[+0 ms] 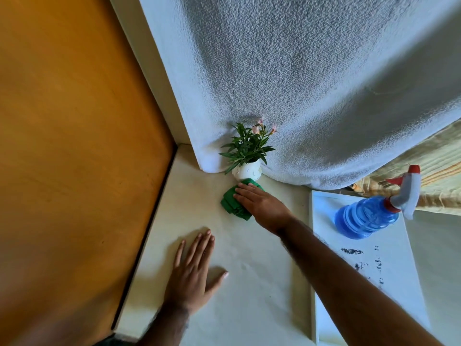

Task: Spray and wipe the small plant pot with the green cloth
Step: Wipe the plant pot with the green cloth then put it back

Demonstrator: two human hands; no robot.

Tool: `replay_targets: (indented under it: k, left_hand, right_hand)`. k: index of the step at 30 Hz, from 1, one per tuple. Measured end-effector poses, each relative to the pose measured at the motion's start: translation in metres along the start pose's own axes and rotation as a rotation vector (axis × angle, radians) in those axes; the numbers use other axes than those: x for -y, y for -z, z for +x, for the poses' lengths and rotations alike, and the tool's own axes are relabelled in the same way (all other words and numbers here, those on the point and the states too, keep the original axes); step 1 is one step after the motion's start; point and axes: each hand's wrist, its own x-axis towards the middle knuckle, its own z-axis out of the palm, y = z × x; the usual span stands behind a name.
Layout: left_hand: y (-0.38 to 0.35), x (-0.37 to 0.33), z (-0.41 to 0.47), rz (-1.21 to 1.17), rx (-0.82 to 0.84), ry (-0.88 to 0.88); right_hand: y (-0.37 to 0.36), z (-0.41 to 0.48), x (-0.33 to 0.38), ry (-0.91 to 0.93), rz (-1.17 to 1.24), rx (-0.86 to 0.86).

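Observation:
A small white plant pot (247, 171) with green leaves and pink flowers stands at the back of the cream surface, against a white textured cloth. The green cloth (230, 202) lies bunched on the surface right in front of the pot, touching its base. My right hand (262, 204) rests flat on top of the green cloth, fingers pointing toward the pot. My left hand (195, 269) lies flat on the surface nearer to me, fingers spread, holding nothing. The blue spray bottle (369, 217) with a red and white trigger head lies tilted at the right.
A white flat board (361, 270) with dark marks lies at the right under the spray bottle. A white textured cloth (299, 83) hangs behind the pot. An orange wooden panel (69, 146) bounds the surface (249, 283) on the left.

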Motion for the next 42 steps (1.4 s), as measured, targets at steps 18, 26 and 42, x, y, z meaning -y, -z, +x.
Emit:
replay_targets:
  k: [18,26,42]
  left_hand:
    - [0.005,-0.002,0.003,0.022,-0.005,-0.006]
    - [0.003,0.0,0.001,0.016,0.023,0.001]
    - [0.006,-0.002,0.002,0.038,0.066,0.022]
  right_hand:
    - [0.004,0.007,-0.01,-0.01,0.064,-0.147]
    - [-0.014,-0.014,-0.005,-0.186,0.217,-0.082]
    - [0.004,0.019,-0.017,0.045,0.13,0.143]
